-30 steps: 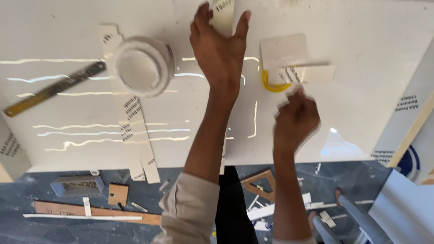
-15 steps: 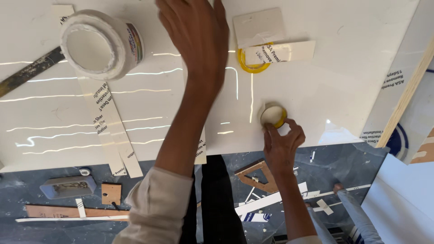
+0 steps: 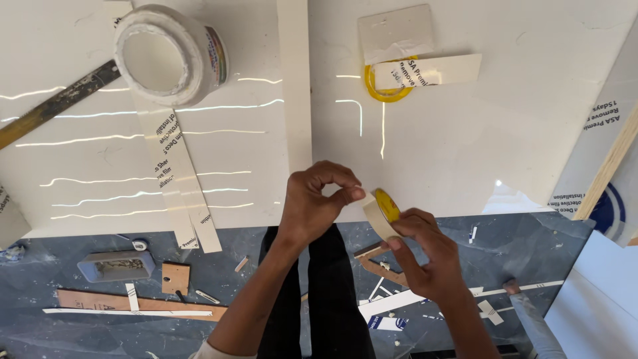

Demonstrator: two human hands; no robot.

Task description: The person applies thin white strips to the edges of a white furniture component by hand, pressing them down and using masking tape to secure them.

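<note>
My right hand (image 3: 425,256) grips a roll of masking tape (image 3: 380,213) with a yellow core, held near the front edge of a glossy white board (image 3: 465,146). My left hand (image 3: 318,199) pinches at the roll's outer edge with thumb and forefinger. A long narrow white strip (image 3: 294,86) lies on the board, running away from my left hand. Further back, a second yellow tape ring (image 3: 385,85) lies under a small white panel piece (image 3: 395,32) and a short printed strip (image 3: 432,70).
A white plastic tub (image 3: 166,56) stands at the back left, on printed laminate strips (image 3: 174,173). A dirty metal ruler (image 3: 53,105) lies at the left. Offcuts, wood scraps (image 3: 136,302) and a grey tray (image 3: 114,264) litter the dark floor. A board leans at the right (image 3: 608,166).
My left hand has come back from its far reach over the board to the tape roll. My right hand lifted the roll off the board toward me. The view shifted downward.
</note>
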